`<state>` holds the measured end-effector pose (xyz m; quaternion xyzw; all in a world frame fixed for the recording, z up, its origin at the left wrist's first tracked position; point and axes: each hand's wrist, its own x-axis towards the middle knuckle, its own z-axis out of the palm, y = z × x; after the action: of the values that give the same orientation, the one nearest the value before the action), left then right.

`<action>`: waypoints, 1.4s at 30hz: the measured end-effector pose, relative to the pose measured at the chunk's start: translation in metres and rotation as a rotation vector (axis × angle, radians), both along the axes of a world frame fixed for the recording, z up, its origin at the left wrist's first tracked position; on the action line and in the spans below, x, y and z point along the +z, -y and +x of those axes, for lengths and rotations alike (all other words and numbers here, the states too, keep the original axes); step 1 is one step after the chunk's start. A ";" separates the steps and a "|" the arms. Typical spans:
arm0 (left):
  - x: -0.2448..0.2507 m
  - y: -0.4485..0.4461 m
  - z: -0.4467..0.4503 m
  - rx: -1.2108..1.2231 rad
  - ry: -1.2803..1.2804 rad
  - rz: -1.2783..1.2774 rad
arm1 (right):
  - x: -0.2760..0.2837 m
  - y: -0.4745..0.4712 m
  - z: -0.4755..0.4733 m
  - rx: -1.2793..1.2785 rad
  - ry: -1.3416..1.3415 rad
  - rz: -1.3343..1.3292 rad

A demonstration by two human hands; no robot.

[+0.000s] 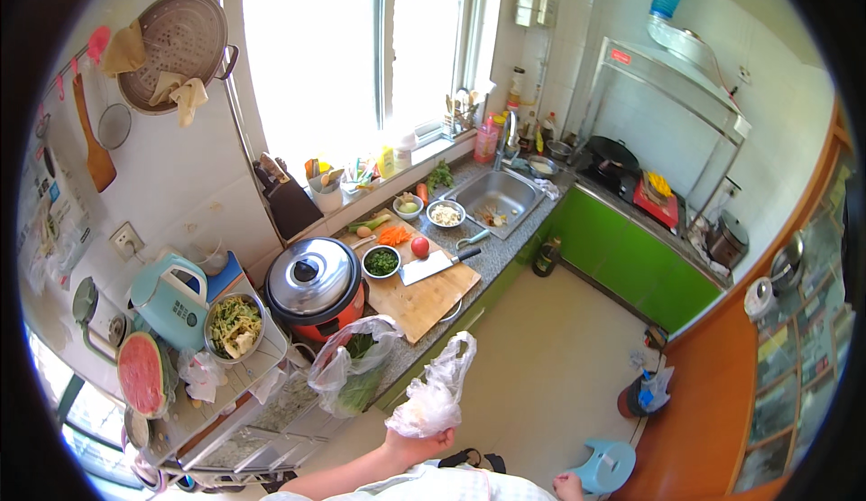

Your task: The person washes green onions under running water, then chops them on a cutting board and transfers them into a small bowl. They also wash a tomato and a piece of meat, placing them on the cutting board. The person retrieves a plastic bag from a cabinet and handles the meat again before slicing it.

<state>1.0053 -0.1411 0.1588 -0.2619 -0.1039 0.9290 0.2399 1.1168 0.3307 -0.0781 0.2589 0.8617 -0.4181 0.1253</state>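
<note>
My left hand [421, 439] grips a crumpled clear plastic bag [433, 393], held up in front of the counter's edge; its contents are hard to make out. My right hand [567, 485] hangs low at the bottom rim, fingers curled and partly cut off, close to a light blue stool [604, 466]. Left of the held bag, another clear plastic bag [355, 366] with leafy greens hangs at the counter edge. Beyond lies a wooden cutting board [413, 301] bearing a cleaver [433, 267], a tomato [419, 247], carrot strips [394, 235] and a bowl of chopped greens [381, 262].
A red rice cooker [314, 288] stands left of the board. Further left are a blue electric kettle [169, 301], a bowl of vegetable scraps [235, 328] and a cut watermelon [142, 374]. The sink [499, 196] and a wok [611, 154] lie beyond. A trash bin [632, 399] stands at right.
</note>
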 end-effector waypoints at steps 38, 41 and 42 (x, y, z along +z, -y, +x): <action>0.007 0.012 -0.030 0.373 -0.338 -0.392 | 0.054 0.090 -0.184 0.072 -0.119 -0.397; 0.008 0.008 -0.039 0.271 -0.328 -0.436 | 0.121 0.158 -0.220 0.440 -0.284 -0.641; 0.009 0.005 -0.040 0.258 -0.365 -0.427 | 0.146 0.179 -0.227 0.556 -0.308 -0.781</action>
<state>0.9653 -0.1462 0.1679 -0.1198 0.1062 0.9843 0.0741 0.8903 0.1517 0.0681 -0.1116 0.6858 -0.6934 0.1909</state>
